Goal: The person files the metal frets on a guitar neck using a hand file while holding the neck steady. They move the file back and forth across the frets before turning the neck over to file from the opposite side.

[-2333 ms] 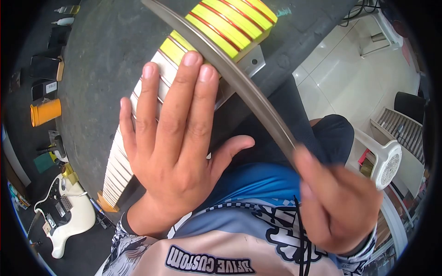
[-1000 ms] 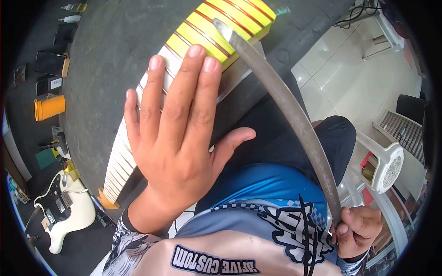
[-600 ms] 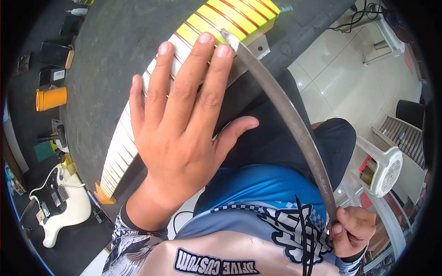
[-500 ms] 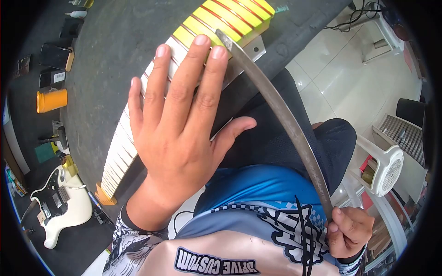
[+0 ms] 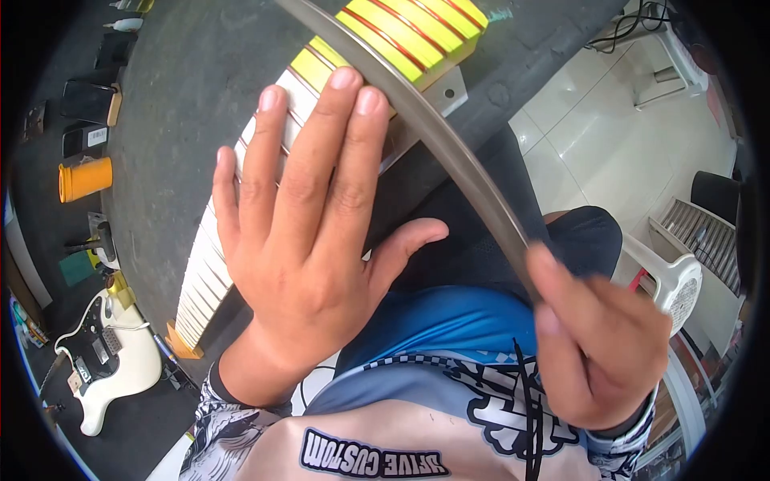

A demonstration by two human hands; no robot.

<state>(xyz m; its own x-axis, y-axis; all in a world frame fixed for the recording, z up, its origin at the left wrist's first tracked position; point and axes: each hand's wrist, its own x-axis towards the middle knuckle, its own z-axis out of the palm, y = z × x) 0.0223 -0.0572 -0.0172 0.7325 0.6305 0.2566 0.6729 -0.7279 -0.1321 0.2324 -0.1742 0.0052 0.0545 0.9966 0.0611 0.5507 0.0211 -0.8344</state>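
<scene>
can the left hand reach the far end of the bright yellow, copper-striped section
Probably not freely: the long, thin grey metal bar crosses between the left hand and that yellow far end.

The left hand [image 5: 301,232] lies spread on a guitar neck [image 5: 204,276]; the right hand [image 5: 605,345], slightly blurred, grips a metal file [image 5: 451,152] slanting across the neck's yellow section. A white electric guitar body [image 5: 132,365] lies farther left.

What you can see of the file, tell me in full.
The file is a long, narrow, grey-brown strip, apparently metal, with a lighter streak along it. It looks bowed, perhaps from the lens. It slants across the yellow part of the fretboard, its far end leaving the picture at the top. The right hand grips its near end; the left hand lies close by, contact unclear.
</scene>
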